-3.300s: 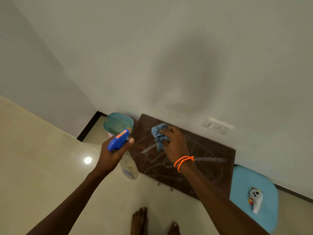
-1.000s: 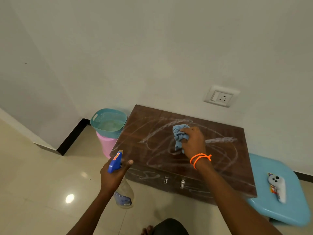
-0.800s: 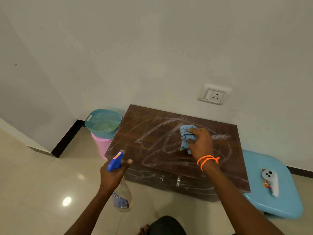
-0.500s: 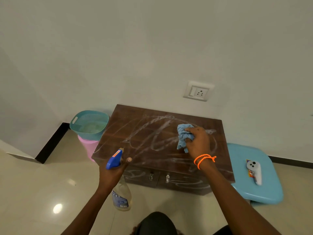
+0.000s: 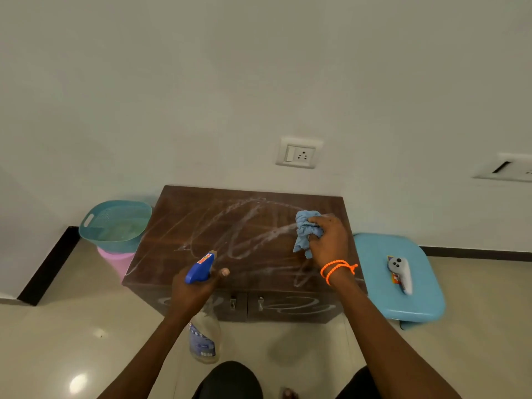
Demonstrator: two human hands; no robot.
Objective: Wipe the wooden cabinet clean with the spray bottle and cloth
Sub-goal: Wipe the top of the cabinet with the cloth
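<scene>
A low dark wooden cabinet [image 5: 201, 226] stands against the white wall, its top and doors smeared with whitish streaks. My right hand [image 5: 328, 240], with orange bands at the wrist, presses a crumpled blue cloth [image 5: 305, 230] onto the right part of the top. My left hand [image 5: 193, 289] grips a clear spray bottle [image 5: 203, 338] with a blue trigger head, held in front of the cabinet's left door, nozzle pointing toward the top.
A teal basket [image 5: 115, 223] sits on a pink bin [image 5: 118, 262] left of the cabinet. A light blue stool [image 5: 414, 298] on the right carries a white controller [image 5: 401, 273]. Wall sockets [image 5: 298, 153] hang above. Glossy tiled floor surrounds me.
My right hand has dragged the cloth from the left and middle of the top to its right side. The left hand keeps the bottle; the view has shifted left and backed away.
</scene>
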